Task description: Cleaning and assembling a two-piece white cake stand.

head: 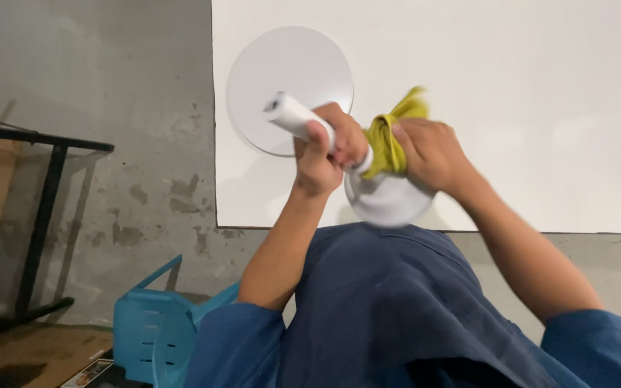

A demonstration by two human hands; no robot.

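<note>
Grey concrete is filling the background behind a white board (468,108). Left hand (323,151) is clamping a white stem (292,115); right hand (431,152) is pinching a yellow cloth (391,140) against it. Probably light, rigid and smooth, it is pointing from its dome (386,201) below the fingers toward the disc (267,79) beyond them.

The white lamp stand (303,118) looks smooth, matt plastic or painted metal — its round base (289,79) the same. The yellow rag (389,140) is soft cloth. The white board (504,93) has a faint sheen; the grey floor (109,108) at left is rough, patchy concrete.
</note>
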